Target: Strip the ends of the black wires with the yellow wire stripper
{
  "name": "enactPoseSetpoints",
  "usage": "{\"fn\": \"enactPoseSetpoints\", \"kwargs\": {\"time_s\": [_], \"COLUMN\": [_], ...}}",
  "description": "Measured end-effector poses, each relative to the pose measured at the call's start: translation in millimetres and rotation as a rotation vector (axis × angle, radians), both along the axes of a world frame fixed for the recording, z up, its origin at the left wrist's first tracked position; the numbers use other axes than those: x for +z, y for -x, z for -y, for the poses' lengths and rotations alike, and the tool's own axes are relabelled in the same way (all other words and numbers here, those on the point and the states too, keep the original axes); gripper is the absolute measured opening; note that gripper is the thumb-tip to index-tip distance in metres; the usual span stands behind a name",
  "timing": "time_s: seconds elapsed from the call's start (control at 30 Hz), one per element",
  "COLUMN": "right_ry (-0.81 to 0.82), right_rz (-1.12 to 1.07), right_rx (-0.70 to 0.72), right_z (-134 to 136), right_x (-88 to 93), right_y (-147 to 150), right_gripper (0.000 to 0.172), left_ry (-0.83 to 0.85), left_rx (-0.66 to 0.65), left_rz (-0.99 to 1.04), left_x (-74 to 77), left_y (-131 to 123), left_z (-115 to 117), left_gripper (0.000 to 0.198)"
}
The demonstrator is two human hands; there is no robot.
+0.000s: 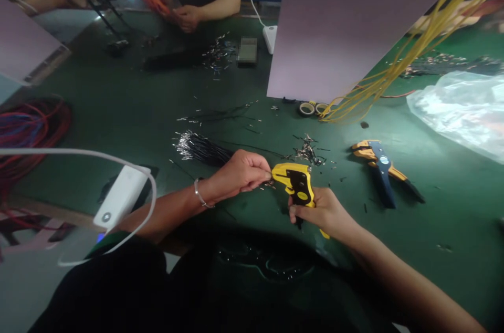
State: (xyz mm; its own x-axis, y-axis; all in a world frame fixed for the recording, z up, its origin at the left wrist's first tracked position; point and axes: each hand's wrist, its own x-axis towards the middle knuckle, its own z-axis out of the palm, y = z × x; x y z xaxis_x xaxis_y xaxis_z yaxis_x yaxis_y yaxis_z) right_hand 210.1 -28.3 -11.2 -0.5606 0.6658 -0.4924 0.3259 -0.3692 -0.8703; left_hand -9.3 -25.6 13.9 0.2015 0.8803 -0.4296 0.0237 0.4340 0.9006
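Observation:
My right hand (325, 213) is wrapped round the handles of a yellow and black wire stripper (296, 183), held just above the green table (129, 112). My left hand (242, 173) is pinched shut at the stripper's jaws, apparently feeding a thin black wire I can barely make out. A bundle of black wires with bare silvery ends (199, 148) lies just behind my left hand. A small heap of stripped wire scraps (306, 152) sits beyond the stripper.
A second stripper, blue and yellow (381, 166), lies to the right. Yellow wires (397, 68) hang by a grey panel (334, 23), with tape rolls (313, 108) below. A plastic bag (460, 107) lies far right, red cable coils (31, 123) left. Another person's hands (187, 17) work opposite.

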Motion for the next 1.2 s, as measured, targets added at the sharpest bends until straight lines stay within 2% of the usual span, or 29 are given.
{"fn": "enactPoseSetpoints", "kwargs": {"time_s": [1.0, 1.2], "right_ry": [-0.007, -0.038], "right_rz": [0.016, 0.037], "right_rx": [-0.017, -0.018], "right_z": [-3.7, -4.0], "right_x": [0.2, -1.4], "right_y": [-1.5, -0.1], "right_gripper": [0.009, 0.008], "left_ry": [-0.050, -0.187], "left_rx": [-0.006, -0.042], "left_rz": [-0.051, -0.201], "left_x": [1.3, 5.2], "left_y": [-2.1, -4.2], "left_z": [2.6, 6.6], "left_gripper": [0.008, 0.013]}}
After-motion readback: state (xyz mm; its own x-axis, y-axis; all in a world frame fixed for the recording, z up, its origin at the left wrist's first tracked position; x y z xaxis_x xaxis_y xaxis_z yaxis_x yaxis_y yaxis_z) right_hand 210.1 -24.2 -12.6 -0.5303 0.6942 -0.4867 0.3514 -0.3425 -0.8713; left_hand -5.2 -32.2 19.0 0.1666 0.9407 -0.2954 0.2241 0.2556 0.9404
